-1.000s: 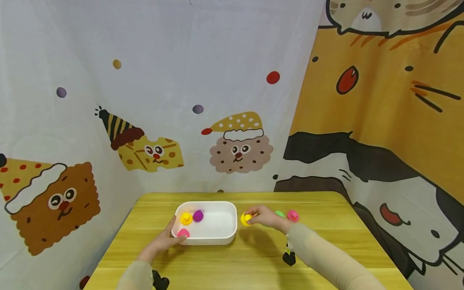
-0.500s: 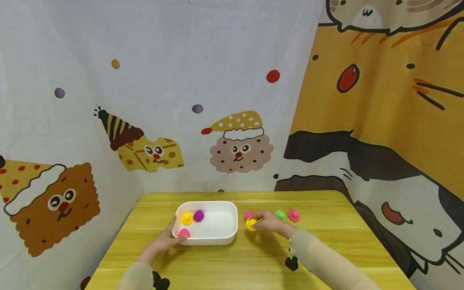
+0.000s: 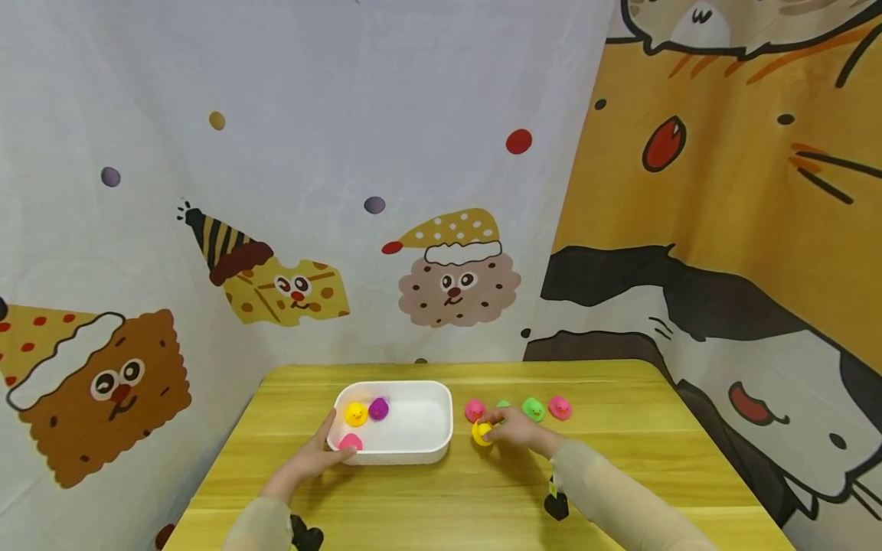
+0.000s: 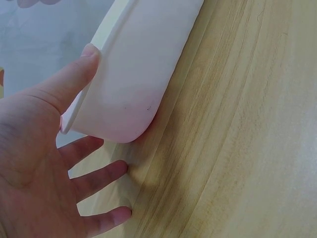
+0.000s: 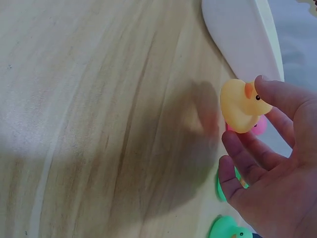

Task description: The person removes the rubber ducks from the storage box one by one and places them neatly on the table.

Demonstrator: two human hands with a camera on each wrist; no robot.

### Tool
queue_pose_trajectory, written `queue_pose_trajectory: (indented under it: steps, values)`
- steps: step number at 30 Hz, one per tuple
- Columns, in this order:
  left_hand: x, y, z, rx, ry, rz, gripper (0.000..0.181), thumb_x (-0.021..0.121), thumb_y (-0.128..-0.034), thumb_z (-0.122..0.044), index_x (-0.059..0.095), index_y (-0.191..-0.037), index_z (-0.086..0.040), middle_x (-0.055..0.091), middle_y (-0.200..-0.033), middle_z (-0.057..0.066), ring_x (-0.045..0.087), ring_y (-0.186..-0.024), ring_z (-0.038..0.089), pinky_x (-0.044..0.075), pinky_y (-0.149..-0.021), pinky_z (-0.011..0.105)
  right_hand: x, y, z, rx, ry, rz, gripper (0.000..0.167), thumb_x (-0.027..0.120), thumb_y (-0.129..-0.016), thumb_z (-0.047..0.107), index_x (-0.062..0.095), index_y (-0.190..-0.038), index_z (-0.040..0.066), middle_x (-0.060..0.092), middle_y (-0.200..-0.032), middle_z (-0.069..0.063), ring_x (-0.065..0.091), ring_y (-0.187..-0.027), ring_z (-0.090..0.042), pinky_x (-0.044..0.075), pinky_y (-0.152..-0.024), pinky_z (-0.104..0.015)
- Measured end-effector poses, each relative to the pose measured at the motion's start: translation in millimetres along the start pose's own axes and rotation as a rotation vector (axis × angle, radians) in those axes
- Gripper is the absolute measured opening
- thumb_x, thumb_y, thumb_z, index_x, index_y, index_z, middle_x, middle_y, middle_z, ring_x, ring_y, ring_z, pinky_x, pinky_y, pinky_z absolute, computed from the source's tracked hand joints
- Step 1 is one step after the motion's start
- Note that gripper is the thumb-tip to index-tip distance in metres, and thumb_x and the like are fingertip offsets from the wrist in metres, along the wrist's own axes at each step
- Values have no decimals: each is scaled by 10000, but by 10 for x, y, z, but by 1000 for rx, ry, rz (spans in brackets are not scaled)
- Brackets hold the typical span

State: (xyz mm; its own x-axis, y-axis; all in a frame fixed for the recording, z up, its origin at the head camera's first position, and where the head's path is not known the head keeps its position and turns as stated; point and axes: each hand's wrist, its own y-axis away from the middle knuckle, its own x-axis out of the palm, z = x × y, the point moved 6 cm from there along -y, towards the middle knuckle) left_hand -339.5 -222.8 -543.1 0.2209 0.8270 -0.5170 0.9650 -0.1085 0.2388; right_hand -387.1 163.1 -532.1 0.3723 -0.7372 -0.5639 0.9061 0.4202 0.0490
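Note:
My left hand [image 3: 315, 456] holds the left end of a white plastic tub [image 3: 416, 428], its thumb on the rim and the index finger at the corner; the other fingers are spread off the wall. Inside the tub sit a yellow rubber duck [image 3: 355, 414], a purple duck [image 3: 378, 409] and a pink duck [image 3: 350, 442], the last partly covered by the near wall. To the right of the tub, my right hand [image 3: 517, 430] pinches another yellow rubber duck [image 5: 240, 105] between thumb and fingers, just above the table.
Behind the right hand stand a pink duck [image 3: 475, 410], a partly hidden green duck [image 3: 504, 404], a second green duck [image 3: 534, 409] and another pink duck [image 3: 560, 407], in a row on the wooden table [image 3: 413, 505]. A printed cartoon curtain [image 3: 441, 99] hangs behind the table.
My right hand has drawn the yellow duck slightly nearer and to the right, away from the row. The pink and green ducks behind it have come into sight. The left hand stays on the tub.

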Motion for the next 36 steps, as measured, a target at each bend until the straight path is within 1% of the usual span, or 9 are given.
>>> queue_pose_trajectory:
  steps: [3, 4, 7, 10, 14, 19, 26, 32, 36]
  values:
    - [4, -2, -12, 2, -1, 2, 1024, 706, -880, -396, 0, -1559, -95, 73, -1553, 316, 149, -1363, 565, 143, -1029, 739, 4, 29, 16, -30, -25, 21, 319, 759, -788, 142, 704, -1073, 9, 644, -1052, -70, 549, -993, -251, 455, -890, -411]
    - [4, -4, -15, 3, -1, 2, 1024, 707, -880, -394, 1, -1559, -94, 75, -1551, 319, 151, -1363, 566, 142, -1032, 736, 6, 41, 38, -60, -19, 31, 315, 754, -798, 159, 705, -1071, 12, 648, -1038, -60, 553, -972, -226, 466, -865, -383]
    - [6, 1, -30, 13, -3, 1, 1016, 706, -886, -377, 1, -1556, -81, 80, -1542, 332, 155, -1359, 570, 147, -1036, 730, 10, 63, 65, -103, -25, 44, 321, 756, -803, 173, 702, -1069, 1, 653, -1001, -42, 555, -922, -168, 476, -826, -335]
    - [10, 0, -20, 7, 5, 1, 1017, 707, -885, -374, 0, -1557, -85, 78, -1545, 328, 153, -1362, 566, 144, -1038, 728, 26, 50, 47, -99, -14, 50, 320, 749, -808, 152, 698, -1076, -15, 659, -1001, -60, 555, -919, -165, 471, -819, -326]
    - [14, 4, -8, 1, 9, 2, 1020, 708, -883, -379, 0, -1558, -89, 78, -1549, 323, 157, -1361, 564, 147, -1034, 732, 58, 20, 1, -40, 5, 51, 300, 747, -803, 99, 700, -1077, -14, 664, -1050, -109, 562, -979, -239, 457, -867, -370]
    - [9, 5, -20, 21, 4, 1, 1011, 709, -887, -356, 6, -1554, -68, 83, -1541, 336, 158, -1362, 564, 153, -1048, 714, 71, 40, 7, -14, 19, 57, 295, 749, -810, 74, 703, -1089, -6, 666, -1068, -128, 569, -1011, -283, 466, -872, -378]
    - [6, 7, -17, 17, 15, 6, 1013, 707, -888, -358, -1, -1556, -75, 67, -1549, 326, 144, -1366, 561, 139, -1043, 723, 85, 52, 5, -31, 36, 59, 315, 750, -803, 57, 695, -1101, -30, 666, -1042, -131, 569, -963, -247, 475, -835, -368]
    - [-1, 13, -10, 9, 16, 5, 1020, 709, -883, -375, 0, -1558, -89, 66, -1552, 320, 136, -1368, 561, 124, -1041, 730, 102, 47, -6, -35, 45, 59, 315, 757, -794, 54, 698, -1093, -25, 658, -1004, -77, 548, -912, -191, 475, -805, -338]
    - [-8, 18, -30, 21, 5, 2, 1017, 712, -883, -365, 5, -1555, -75, 81, -1541, 335, 144, -1364, 566, 130, -1049, 718, 71, 30, 18, -42, 69, 68, 324, 745, -805, 65, 688, -1107, -37, 654, -1028, -101, 560, -949, -222, 478, -835, -363]
